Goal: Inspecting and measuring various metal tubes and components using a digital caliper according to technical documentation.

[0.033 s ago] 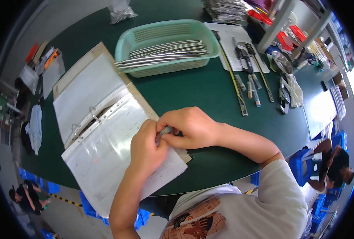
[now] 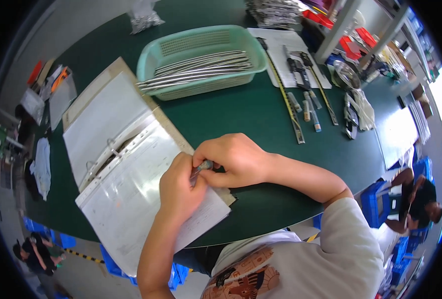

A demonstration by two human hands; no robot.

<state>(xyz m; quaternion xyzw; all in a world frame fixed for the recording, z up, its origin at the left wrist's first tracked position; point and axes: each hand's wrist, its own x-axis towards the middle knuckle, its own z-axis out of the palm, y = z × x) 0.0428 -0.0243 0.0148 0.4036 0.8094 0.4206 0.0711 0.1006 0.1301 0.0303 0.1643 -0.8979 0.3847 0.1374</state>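
Close together above the binder's lower edge, both hands grip a small, partly see-through tube [image 2: 205, 165] with a bluish, pale end. My left hand [image 2: 182, 187] is closed around its lower left part. At the other end, the thumb and fingers of my right hand [image 2: 237, 160] pinch it. Fingers cover most of the tube, so its contents cannot be made out. Beneath the hands lies an open ring binder [image 2: 126, 199] with printed sheets in clear sleeves. Several similar small tubes [image 2: 307, 110] lie on the green table to the right.
A green plastic basket [image 2: 148, 61] holding several thin metal rods [image 2: 206, 67] stands beyond the binder. Calipers [image 2: 296, 70], a steel tape measure [image 2: 293, 117], a metal bowl [image 2: 347, 77] and white gloves [image 2: 365, 112] lie right. Two people are in the background, far left and right.
The view has shifted slightly, so the basket and table items sit a little further left. Both hands keep their hold, and slightly more of the tube shows between them.
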